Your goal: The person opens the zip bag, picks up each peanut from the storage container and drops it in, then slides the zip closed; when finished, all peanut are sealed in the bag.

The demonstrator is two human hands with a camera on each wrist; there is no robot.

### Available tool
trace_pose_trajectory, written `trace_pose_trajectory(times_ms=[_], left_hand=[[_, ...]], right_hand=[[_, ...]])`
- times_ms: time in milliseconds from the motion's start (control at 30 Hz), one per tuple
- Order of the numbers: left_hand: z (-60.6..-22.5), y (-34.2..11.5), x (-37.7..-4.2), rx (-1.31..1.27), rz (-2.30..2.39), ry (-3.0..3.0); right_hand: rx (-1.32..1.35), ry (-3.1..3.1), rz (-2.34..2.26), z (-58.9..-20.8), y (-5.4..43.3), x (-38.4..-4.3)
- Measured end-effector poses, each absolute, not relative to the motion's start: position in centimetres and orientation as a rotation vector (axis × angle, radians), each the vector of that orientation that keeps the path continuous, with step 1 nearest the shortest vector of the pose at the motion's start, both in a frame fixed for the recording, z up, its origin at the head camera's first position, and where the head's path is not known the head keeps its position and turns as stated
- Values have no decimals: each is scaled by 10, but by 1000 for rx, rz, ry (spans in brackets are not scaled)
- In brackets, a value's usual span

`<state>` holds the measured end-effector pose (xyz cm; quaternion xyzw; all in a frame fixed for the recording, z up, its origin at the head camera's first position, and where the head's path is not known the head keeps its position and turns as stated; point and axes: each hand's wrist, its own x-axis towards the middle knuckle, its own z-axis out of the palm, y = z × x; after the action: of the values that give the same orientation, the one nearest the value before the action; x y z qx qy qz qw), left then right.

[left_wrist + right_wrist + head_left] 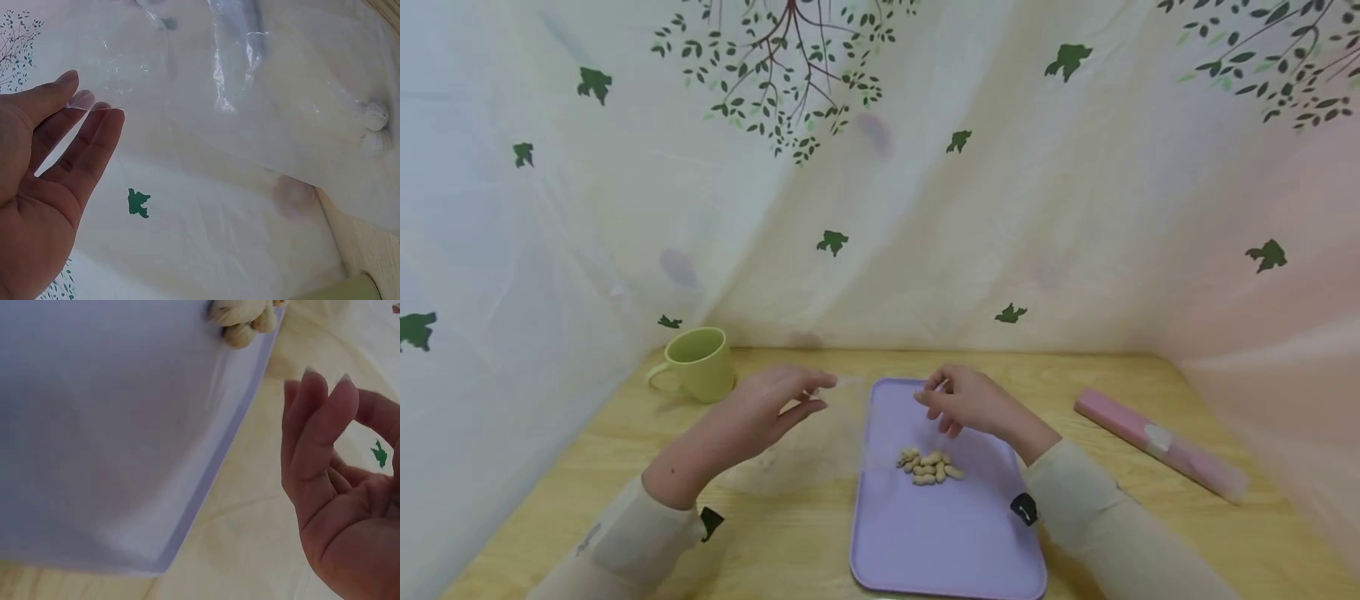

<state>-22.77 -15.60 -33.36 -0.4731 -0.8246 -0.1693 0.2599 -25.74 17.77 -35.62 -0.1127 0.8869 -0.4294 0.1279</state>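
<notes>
My left hand (767, 408) pinches the edge of a clear plastic bag (237, 125) between thumb and fingers. The bag hangs over the wooden table beside the tray, and a pale, two-lobed thing like a peanut (375, 128) shows in its lower part. Above the far half of a lilac tray (940, 542), my right hand (966, 402) hovers with loosely bent fingers and nothing visible in them. Several unshelled peanuts (928, 468) lie in a small pile on the tray, nearer to me than the right hand.
A yellow-green mug (703, 367) stands at the back left, its handle to the left. On the right lies a long pink package (1157, 442), slanted across the table (790, 550). A pale curtain (925, 275) with leaf prints encloses the back and sides.
</notes>
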Motion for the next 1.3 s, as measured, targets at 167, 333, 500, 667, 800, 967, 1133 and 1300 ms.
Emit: trace_pose_trajectory(times_ms=[167,333,500,667,800,967,1133,1300], left_hand=[[-335,-156,-225,-1277,-467,-2237],[-336,-155,-224,-1277,-480,-2245],[-338,-155,-223,-1282,-479,-2226],[-337,-154,-225,-1284,-479,-2217],[-336,-153,-224,-1278,-480,-2223],[-333,-153,-223,-1281,-457,-2241],[-333,-154,-220,-1270,-451,-2258],[-335,-153,-221,-1269,-449,-2245]], right_hand=[[-366,2555,-1002,-365,189,-257],[-414,2513,-878,-368,196,-254],[-441,2484,-798,-370,198,-253],[-453,2471,-736,-366,196,-253],[-448,2468,-689,-360,193,-251],[-432,2476,-645,-358,189,-251],[-431,2458,-628,-364,184,-251],[-420,2474,-607,-368,181,-251]])
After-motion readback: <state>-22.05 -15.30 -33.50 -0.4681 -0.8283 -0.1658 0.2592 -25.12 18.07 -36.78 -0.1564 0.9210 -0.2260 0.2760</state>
